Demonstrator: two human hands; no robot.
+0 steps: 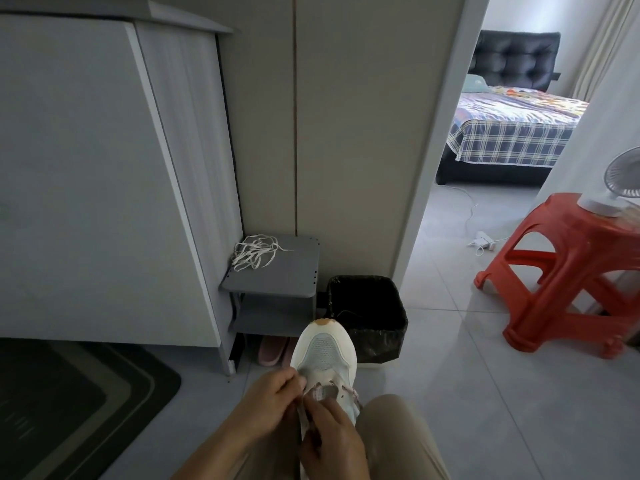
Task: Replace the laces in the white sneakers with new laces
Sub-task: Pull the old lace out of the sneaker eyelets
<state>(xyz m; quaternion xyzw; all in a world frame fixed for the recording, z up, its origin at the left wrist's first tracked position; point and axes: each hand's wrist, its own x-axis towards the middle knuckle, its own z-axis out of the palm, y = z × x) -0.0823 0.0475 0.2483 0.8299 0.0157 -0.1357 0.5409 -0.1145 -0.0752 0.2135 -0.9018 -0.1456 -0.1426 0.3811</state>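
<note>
Grey tiled floor (467, 358), hallway corner. White cabinet (86, 185) on the left, dark mat (79, 403) on the floor in front of it. Doorway at right opens on a bed (512, 133) with a checked cover.

Small grey rack (287, 268) stands against the wall beside the cabinet. Loose laces (254, 252), white, lie in a tangle on its top, at the back left corner. Pink slippers (272, 349) sit under the rack. Black bin (367, 317) is just right of the rack. Red stool (561, 271) stands well to the right and carries a white fan (620, 181). Power strip (483, 241) lies on the floor near the doorway.

Sneaker (323, 355), white with a mesh toe panel, is held low in the middle of the view, toe pointing away toward the bin. Its heel end is hidden behind the hands. Knee (401, 431) in tan trousers is just right of it.

Lace (322, 392), a flat pale strip, crosses the lowest eyelets and runs down between the hands.

Left hand (268, 401): grip curled tight on the sneaker's left edge by the eyelets, thumb on top. Right hand (332, 441): grip pinched on the lace's hanging end, just below the tongue. Hands nearly touching.
</note>
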